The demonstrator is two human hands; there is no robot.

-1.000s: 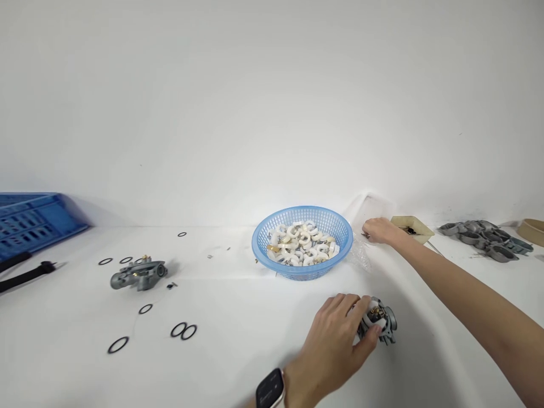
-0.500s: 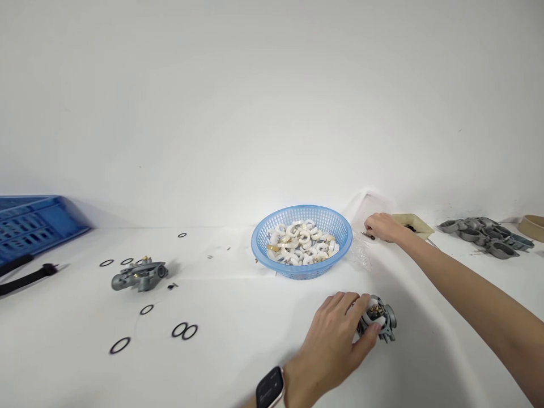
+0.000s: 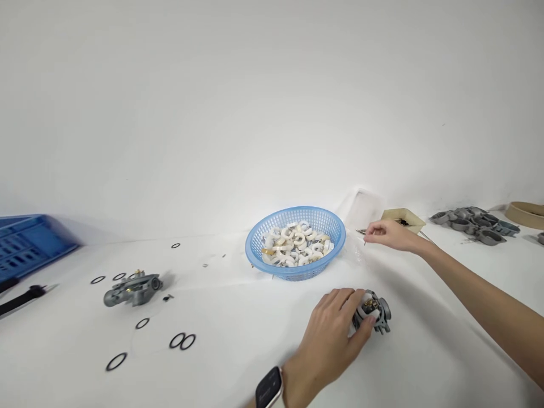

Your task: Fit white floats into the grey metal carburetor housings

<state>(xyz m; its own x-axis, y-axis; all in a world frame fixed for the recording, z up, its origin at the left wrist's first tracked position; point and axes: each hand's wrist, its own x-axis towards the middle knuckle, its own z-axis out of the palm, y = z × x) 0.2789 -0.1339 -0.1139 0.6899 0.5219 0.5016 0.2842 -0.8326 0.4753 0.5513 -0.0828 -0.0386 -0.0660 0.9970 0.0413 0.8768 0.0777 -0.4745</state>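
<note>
The left hand point(image 3: 329, 334) grips a carburetor point(image 3: 373, 315) before the blue basket point(image 3: 294, 242); the right hand point(image 3: 386, 234), beside the basket, pinches a small pin point(image 3: 361, 232).

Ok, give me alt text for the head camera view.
A left hand grips a small metal engine part on a white table, while the right hand pinches a thin pin beside a blue basket of white pieces.

Blue basket point(image 3: 259, 241); grey carburetor point(image 3: 374, 313); seemingly whitish parts point(image 3: 295, 249).

Blue crate point(image 3: 29, 245) cut by left edge
</note>
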